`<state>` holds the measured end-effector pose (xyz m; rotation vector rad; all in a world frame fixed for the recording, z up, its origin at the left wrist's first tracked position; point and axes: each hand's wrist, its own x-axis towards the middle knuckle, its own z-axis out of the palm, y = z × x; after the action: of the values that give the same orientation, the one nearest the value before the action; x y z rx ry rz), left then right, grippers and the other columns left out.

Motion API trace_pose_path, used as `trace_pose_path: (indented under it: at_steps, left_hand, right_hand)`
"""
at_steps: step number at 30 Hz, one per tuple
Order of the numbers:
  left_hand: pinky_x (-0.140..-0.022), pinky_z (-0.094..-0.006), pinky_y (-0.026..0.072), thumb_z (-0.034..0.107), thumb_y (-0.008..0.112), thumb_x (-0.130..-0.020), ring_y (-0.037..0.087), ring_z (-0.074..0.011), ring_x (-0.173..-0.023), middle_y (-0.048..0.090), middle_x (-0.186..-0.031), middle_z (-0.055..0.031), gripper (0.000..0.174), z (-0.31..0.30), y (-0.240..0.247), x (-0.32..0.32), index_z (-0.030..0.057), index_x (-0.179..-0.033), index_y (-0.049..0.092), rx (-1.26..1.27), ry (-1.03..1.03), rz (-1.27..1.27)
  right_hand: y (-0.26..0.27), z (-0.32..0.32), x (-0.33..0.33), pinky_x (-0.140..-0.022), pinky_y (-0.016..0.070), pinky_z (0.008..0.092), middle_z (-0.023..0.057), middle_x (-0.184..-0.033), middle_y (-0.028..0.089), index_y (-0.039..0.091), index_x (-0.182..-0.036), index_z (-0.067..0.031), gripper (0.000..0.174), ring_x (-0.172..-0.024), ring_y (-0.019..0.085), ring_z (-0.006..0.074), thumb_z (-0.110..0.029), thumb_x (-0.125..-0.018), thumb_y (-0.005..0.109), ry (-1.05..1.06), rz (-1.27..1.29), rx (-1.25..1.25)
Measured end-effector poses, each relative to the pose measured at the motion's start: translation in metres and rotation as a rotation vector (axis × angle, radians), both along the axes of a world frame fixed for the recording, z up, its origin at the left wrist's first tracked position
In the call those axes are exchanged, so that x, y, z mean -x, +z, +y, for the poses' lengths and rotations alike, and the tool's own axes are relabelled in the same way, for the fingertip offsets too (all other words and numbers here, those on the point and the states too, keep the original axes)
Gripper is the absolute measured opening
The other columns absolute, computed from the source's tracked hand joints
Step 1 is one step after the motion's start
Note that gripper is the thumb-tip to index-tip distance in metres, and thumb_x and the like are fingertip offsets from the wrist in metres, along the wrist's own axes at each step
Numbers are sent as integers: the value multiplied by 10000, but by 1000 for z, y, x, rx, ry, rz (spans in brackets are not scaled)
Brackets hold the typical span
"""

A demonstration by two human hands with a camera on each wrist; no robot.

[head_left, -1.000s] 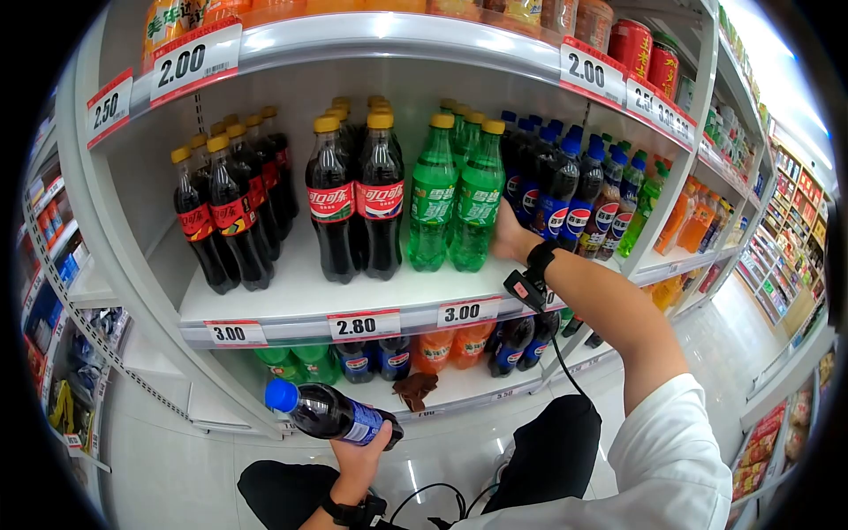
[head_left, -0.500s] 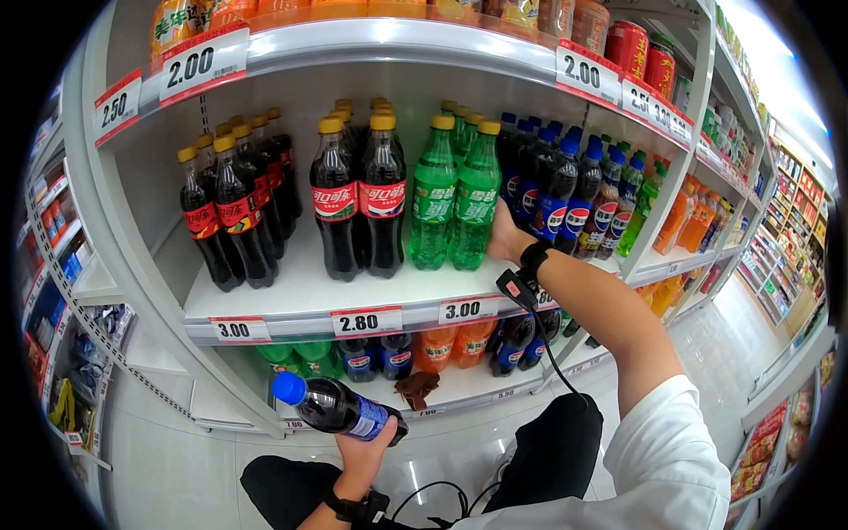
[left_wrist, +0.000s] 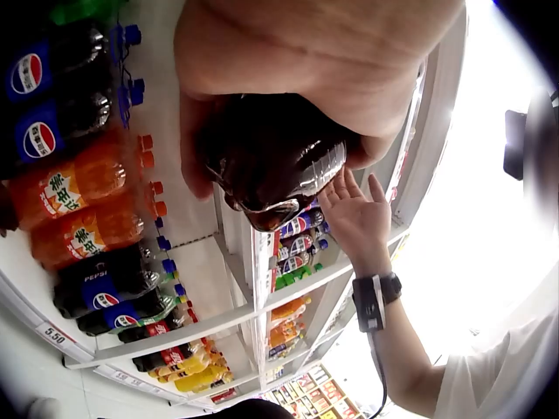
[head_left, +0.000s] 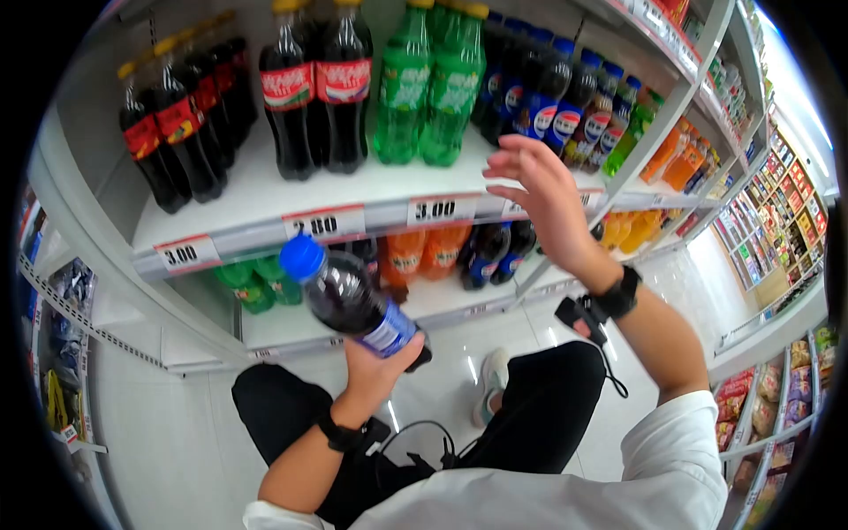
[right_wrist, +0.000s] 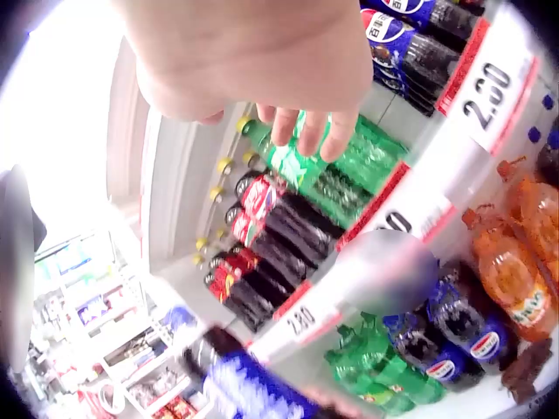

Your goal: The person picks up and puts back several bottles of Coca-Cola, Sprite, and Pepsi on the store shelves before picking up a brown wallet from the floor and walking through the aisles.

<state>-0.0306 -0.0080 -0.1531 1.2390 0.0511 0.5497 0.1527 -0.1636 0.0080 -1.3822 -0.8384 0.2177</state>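
My left hand (head_left: pixel 375 367) grips a dark cola bottle (head_left: pixel 344 296) with a blue cap and blue label, its cap end pointing up and toward the shelf. In the left wrist view, fingers and thumb wrap around the bottle (left_wrist: pixel 271 166). My right hand (head_left: pixel 548 199) is in front of the shelf edge, fingers loosely extended, holding nothing. Behind it stand blue-capped Pepsi bottles (head_left: pixel 539 93) and, to the left, green soda bottles (head_left: pixel 402 97). In the right wrist view the right fingers (right_wrist: pixel 310 135) overlap the green bottles.
Red-labelled cola bottles (head_left: pixel 296 106) with yellow caps fill the shelf's left part. Price tags (head_left: pixel 437 209) line the shelf edge (head_left: pixel 389 201). Orange soda bottles (head_left: pixel 402 252) and more green ones (head_left: pixel 256 281) stand on the lower shelf. A grey upright (head_left: pixel 649 128) divides the bays.
My right hand has drawn back from beside the green bottles and off the shelf. The left hand has raised the cola bottle and tipped it more upright. The head view has tilted downward.
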Motion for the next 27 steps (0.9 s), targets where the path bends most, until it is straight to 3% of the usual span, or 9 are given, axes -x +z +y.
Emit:
trace_pose_path:
  at_steps: [4,10,15,17,18,21,22,25,27]
  left_hand:
    - [-694,-257,505,65,765,-762,610,-101,-750,625,-841,-33,331,-14,-4,-6,2,-1019,566,-32,-115,-25]
    - [-901,-298,453,217,671,-888,552,-122,-1029,579,-1129,-65,499,-18,-10,-4,9,-1283,448,-4,-240,-6]
    - [-878,-289,467,391,556,-955,580,-127,-992,599,-1112,-71,505,-4,-27,-4,15,-1279,465,-69,-314,89]
    - [-865,-286,477,516,465,-967,594,-132,-965,603,-1098,-68,580,5,-36,-3,28,-1280,471,267,-743,216]
    - [-861,-285,481,587,388,-965,601,-135,-959,603,-1098,-67,642,2,-39,0,35,-1281,473,383,-797,253]
    - [-869,-291,481,558,419,-968,595,-140,-981,600,-1107,-72,633,-12,-29,-3,31,-1316,446,282,-738,242]
    - [-899,-309,469,498,489,-965,577,-151,-1025,585,-1146,-85,619,-21,-22,-7,23,-1354,410,-40,-534,134]
    - [-943,-320,433,275,640,-903,538,-162,-1088,540,-1229,-109,603,-32,-11,-13,2,-1368,370,-448,-306,181]
    - [-939,-316,435,234,652,-886,538,-163,-1088,536,-1232,-111,608,-36,-20,-18,0,-1369,366,-425,-301,166]
  right_hand:
    - [-73,-19,63,-910,425,285,51,-1093,567,496,-1253,-25,342,-1063,528,135,-170,-951,569,73,-27,54]
    - [-135,-8,86,-947,418,300,57,-1151,559,477,-1297,-13,381,-1096,513,138,-217,-980,537,241,162,143]
    - [-156,-7,75,-957,411,291,66,-1185,562,500,-1282,6,396,-1093,520,133,-250,-982,541,240,287,125]
    - [-165,-11,70,-960,410,293,75,-1187,571,521,-1254,10,402,-1091,524,136,-278,-976,552,374,449,88]
    - [-168,-13,71,-965,408,298,78,-1191,577,503,-1265,6,467,-1089,527,136,-325,-949,595,396,520,73]
    - [-161,-13,82,-970,408,301,81,-1204,574,471,-1295,-8,539,-1088,529,132,-351,-916,640,414,611,-51]
    - [-158,-15,81,-978,405,306,79,-1215,557,426,-1324,-8,597,-1094,530,141,-313,-883,689,386,655,-28]
    - [-139,-14,90,-974,410,312,78,-1213,543,406,-1326,-3,615,-1101,530,148,-224,-850,727,201,537,-160]
    - [-141,-9,92,-953,423,311,79,-1198,541,382,-1332,-1,648,-1090,532,150,-153,-820,748,121,458,-246]
